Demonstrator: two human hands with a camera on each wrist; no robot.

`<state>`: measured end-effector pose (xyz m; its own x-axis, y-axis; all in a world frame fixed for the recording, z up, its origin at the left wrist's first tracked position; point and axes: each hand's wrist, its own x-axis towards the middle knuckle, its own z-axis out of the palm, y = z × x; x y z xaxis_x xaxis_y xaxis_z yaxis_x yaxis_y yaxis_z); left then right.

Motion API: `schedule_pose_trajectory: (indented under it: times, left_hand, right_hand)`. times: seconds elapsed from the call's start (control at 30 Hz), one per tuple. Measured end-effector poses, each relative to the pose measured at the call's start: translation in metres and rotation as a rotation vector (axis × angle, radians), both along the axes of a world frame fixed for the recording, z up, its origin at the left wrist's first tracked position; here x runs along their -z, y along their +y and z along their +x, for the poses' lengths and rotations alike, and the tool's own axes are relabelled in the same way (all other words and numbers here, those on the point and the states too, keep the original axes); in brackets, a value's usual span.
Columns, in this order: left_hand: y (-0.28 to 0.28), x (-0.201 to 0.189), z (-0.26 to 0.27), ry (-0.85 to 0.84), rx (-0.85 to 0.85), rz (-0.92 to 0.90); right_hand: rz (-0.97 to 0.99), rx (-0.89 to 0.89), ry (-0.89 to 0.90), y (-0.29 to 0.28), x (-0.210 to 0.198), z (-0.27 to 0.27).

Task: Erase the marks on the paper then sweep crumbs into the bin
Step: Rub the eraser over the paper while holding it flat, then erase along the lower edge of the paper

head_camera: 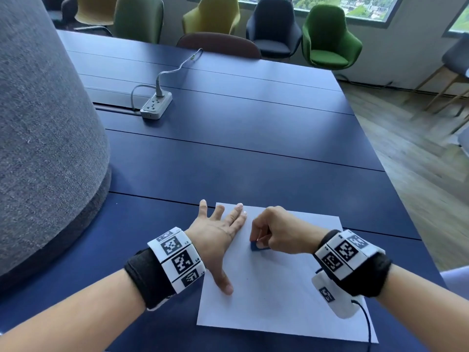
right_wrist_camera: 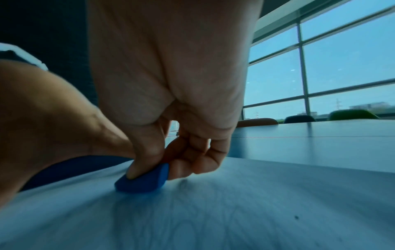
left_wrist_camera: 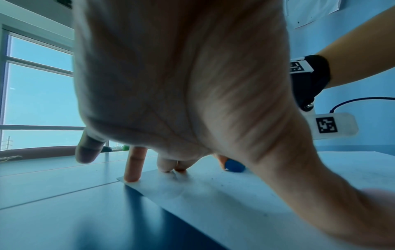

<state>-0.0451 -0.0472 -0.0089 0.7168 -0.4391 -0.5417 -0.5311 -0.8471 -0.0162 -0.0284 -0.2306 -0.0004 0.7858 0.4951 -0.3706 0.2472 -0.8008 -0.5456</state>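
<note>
Dark blue table [head_camera: 253, 138] fills most of the head view, its top made of long panels with thin seams between them. Behind its far edge stands a row of chairs [head_camera: 330, 39] in green, yellow and dark tones under a window [head_camera: 355, 6]. On the far left part of the table lies a white power strip [head_camera: 156, 104] with 1 grey cable plugged in. A large grey fabric-covered column [head_camera: 43, 123] rises at the left.

1 white sheet of paper [head_camera: 279, 288] lies flat at the near edge of the table. Left hand [head_camera: 218, 237] is spread flat, fingers straight, pressing on the sheet's left side; the thumb lies on the paper nearer the person, and the smallest finger reaches past the far left corner onto the table. Left wrist view confirms the fingertips [left_wrist_camera: 132, 175] bearing down at the paper's corner.

Right hand [head_camera: 279, 229] is curled, thumb and fingers pinching a small blue eraser [head_camera: 258, 246] against the paper near the sheet's middle, just beside the left hand's index finger. Right wrist view shows the eraser's lower edge touching the paper, tilted. A few tiny dark specks [right_wrist_camera: 296, 217] lie on the sheet. Both wrists carry black bands with square printed markers.
</note>
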Motion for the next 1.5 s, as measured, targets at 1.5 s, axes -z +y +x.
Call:
schedule_pose_trajectory:
  times: [1.5]
  left_hand:
    - [0.001,-0.017,-0.061,-0.059,-0.007,-0.178]
  right_hand:
    - [0.456,0.665,-0.354,-0.086,0.055,-0.167]
